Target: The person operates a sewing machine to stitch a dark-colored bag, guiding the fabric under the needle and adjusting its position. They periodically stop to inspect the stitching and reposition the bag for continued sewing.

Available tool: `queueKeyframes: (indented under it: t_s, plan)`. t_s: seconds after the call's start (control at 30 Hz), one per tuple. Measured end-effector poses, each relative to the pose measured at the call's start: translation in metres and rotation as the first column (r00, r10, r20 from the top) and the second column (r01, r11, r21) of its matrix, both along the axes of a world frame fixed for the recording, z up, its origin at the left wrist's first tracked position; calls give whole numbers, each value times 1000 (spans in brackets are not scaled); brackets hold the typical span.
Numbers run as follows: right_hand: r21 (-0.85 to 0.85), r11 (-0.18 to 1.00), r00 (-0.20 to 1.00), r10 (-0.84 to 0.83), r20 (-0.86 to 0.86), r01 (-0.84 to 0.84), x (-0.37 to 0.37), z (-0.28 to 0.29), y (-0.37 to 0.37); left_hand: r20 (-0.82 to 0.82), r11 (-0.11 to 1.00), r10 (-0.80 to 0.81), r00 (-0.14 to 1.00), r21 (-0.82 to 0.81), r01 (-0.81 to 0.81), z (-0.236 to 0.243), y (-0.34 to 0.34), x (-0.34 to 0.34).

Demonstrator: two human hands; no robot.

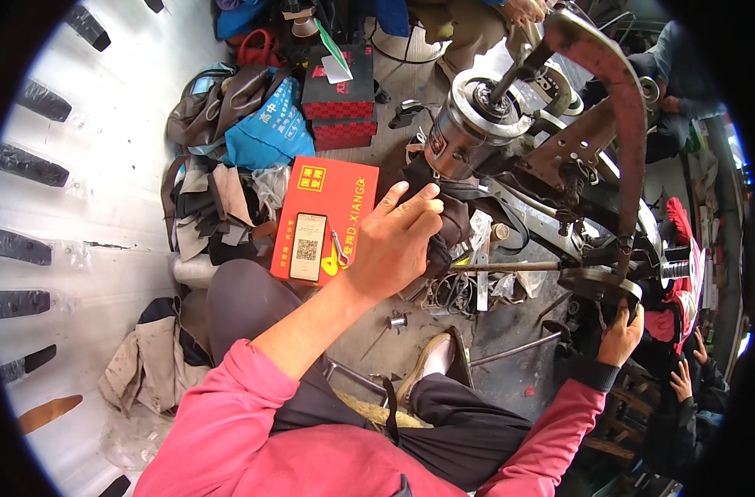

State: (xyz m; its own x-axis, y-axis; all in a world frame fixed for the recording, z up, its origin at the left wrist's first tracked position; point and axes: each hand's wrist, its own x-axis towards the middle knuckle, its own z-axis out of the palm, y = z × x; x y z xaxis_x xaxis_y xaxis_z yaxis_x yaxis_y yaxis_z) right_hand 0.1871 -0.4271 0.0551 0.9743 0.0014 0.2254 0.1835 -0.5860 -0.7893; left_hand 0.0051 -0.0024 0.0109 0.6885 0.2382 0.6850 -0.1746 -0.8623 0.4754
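Note:
A cast-metal hand-cranked sewing machine [626, 124] with rusty red-brown paint and a round metal drum [460, 141] stands ahead and to the right. My left hand [402, 240] is closed, its fingers bent against a dark, soft black-and-brown item [452, 217] just below the drum. What kind of item it is, I cannot make out; the hand covers part of it. At the right, my right hand [619, 333] grips the rim of the machine's dark handwheel [601, 286], with the thumb on top and the other fingers partly hidden.
A red box [344, 178] beside my left hand carries a phone [309, 248] and yellow-handled scissors [331, 263]. Stacked dark boxes [344, 132], a blue bag [270, 124] and leather scraps [228, 195] lie beyond. A small spool [396, 320] sits on the floor. Other people's hands [684, 377] show at the right.

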Motion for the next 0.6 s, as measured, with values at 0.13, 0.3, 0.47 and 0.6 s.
queueKeyframes:
  t_s: [0.13, 0.3, 0.47, 0.6]
  plan:
    - [-327, 939, 978, -42, 202, 108, 22, -47, -44, 11, 1000, -3, 1000, -10, 3, 1, 0, 0]
    - [-17, 999, 982, 28, -188, -32, 15, -103, -16, 23, 1000, -2, 1000, -21, 3, 2, 0, 0]
    - [176, 982, 880, 146, -451, -73, -36, -65, 72, 1, 999, 1, 1000, 53, -1, 3, 1, -1]
    - [106, 989, 988, 112, -110, -100, -21, 1, 38, 8, 998, 8, 1000, 70, -8, 3, 1, 1]
